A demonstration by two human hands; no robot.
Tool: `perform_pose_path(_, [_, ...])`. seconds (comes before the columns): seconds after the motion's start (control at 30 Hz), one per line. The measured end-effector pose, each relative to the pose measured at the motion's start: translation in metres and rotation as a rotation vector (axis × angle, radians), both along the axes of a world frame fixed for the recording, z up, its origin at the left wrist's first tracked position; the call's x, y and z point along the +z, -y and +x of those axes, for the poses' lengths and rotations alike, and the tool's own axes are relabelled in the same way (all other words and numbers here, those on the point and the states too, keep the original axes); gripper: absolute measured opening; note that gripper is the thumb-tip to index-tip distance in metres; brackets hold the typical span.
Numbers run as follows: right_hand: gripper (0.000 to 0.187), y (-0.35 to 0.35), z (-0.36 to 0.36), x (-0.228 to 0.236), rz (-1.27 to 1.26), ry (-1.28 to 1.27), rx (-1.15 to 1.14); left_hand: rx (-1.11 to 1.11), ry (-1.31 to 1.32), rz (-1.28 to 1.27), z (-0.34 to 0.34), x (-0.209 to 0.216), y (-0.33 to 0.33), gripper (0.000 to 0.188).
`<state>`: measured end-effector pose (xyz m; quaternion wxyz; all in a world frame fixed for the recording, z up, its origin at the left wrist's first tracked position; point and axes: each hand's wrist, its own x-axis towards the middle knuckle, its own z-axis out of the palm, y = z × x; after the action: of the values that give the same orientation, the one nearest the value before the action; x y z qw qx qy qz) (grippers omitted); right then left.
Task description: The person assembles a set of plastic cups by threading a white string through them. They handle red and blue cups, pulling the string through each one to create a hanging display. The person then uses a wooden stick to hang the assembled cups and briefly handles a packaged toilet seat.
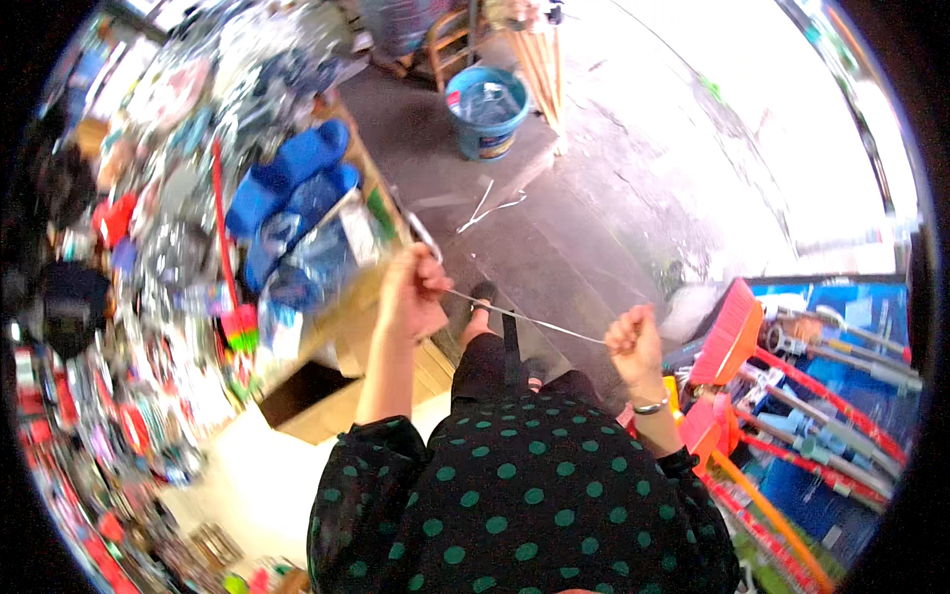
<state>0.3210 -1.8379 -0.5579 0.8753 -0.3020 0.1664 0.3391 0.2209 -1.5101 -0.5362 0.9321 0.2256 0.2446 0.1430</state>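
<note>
A thin white cord (529,319) runs nearly straight between my two hands, in front of my body. My left hand (420,277) is closed round one end of it, and a loose pale loop (426,238) sticks up past the fingers. Lower and to the right, my right hand (633,343) is closed on the other end. A bracelet (651,407) circles my right wrist. Beneath the cord are the dark floor and my own feet. Whether the cord is flat strip or round string, I cannot tell.
On the left, a counter holds blue plastic tubs (287,183) and bagged goods. An opened cardboard box (336,396) stands below my left forearm. Brooms with a red head (729,337) lie at the right. Ahead, a blue bucket (487,114) and white scraps (492,210) are on the floor.
</note>
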Motion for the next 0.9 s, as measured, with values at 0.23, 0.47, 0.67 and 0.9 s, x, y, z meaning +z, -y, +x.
perform_pose_path(0.23, [0.037, 0.126, 0.003, -0.046, 0.016, -0.156, 0.019, 0.652, -0.067, 0.232, -0.277, 0.005, 0.017, 0.015])
perform_pose_path(0.47, [0.037, 0.089, 0.000, -0.055, -0.227, -0.165, 0.177, 1.200, -0.336, 0.342, -0.500, 0.025, 0.103, 0.015])
perform_pose_path(0.67, [0.022, -0.032, -0.093, -0.011, -0.443, 0.201, 0.593, 1.305, -0.610, 0.374, -0.594, 0.040, 0.164, 0.019])
perform_pose_path(0.9, [0.036, -0.191, -0.417, 0.061, -0.182, 0.582, 1.861, 1.042, -0.744, 0.593, -0.638, 0.059, 0.177, 0.021])
